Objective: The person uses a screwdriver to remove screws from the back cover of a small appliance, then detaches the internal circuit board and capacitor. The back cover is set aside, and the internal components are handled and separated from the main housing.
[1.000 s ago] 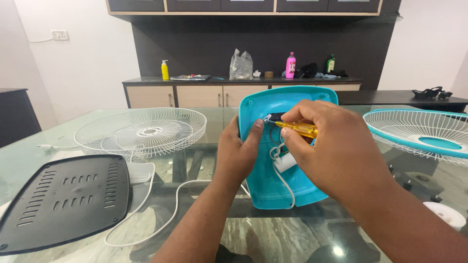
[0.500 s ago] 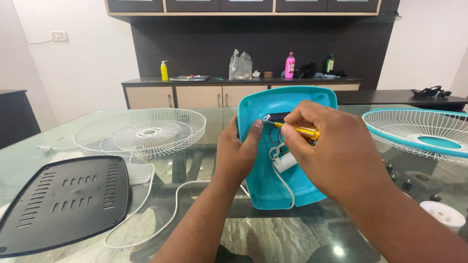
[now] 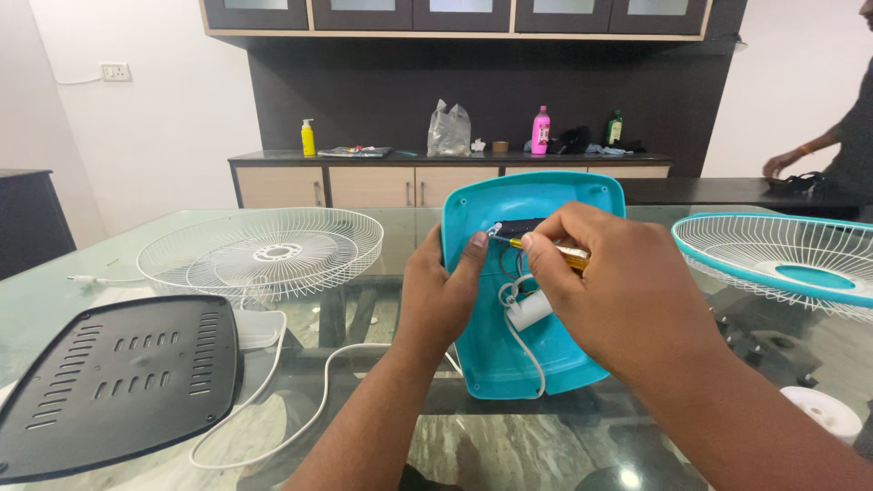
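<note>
Head view, left to right. Far left of the fingers: black vented plate [image 3: 114,382] flat on the glass table [image 3: 546,455], white cord [image 3: 300,391] looping past it, white wire grille [image 3: 264,250] behind. Left hand [image 3: 441,295] grips the left rim of the teal fan housing [image 3: 509,364], thumb pressed on the inner face beside the small black part [image 3: 518,227]; housing stands tilted up, bottom edge on the glass. Right hand [image 3: 609,291] is clenched around a yellow-handled screwdriver [image 3: 555,253], tip at the black part, just beside the left thumb. White plug block [image 3: 527,314] and wires hang right under the fingers.

Doing it well, as I judge: keep the tip square in the screw, thumb holding the housing firm so it can't rock, wires out of the shaft's path. Thumb sits close to the tip, slip risk.

Room: open glass below and left of the housing; right of the fingers a teal-rimmed grille [image 3: 782,264] crowds the elbow, white cap [image 3: 818,414] near the forearm. Another person's arm [image 3: 809,155] far right at the counter [image 3: 727,189], well apart.
</note>
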